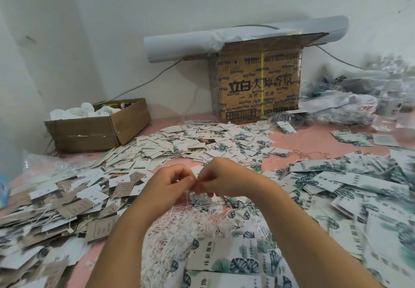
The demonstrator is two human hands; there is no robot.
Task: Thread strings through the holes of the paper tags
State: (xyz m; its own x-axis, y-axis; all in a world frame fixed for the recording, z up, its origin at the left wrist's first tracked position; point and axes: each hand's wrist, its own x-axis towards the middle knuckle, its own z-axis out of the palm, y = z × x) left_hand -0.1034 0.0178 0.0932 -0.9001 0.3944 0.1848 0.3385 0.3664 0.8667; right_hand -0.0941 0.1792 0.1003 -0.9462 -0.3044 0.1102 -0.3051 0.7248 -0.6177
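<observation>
Both hands, the left hand (173, 183) and the right hand (222, 178), pinch one small paper tag (196, 171), light but stiff, so the thin, limp string (197, 179) is probably best held near its tip.

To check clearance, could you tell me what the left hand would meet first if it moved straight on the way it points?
Most likely the right hand: the left hand points rightward, and their fingertips meet around a white paper tag, though depth is hard to judge.
</observation>
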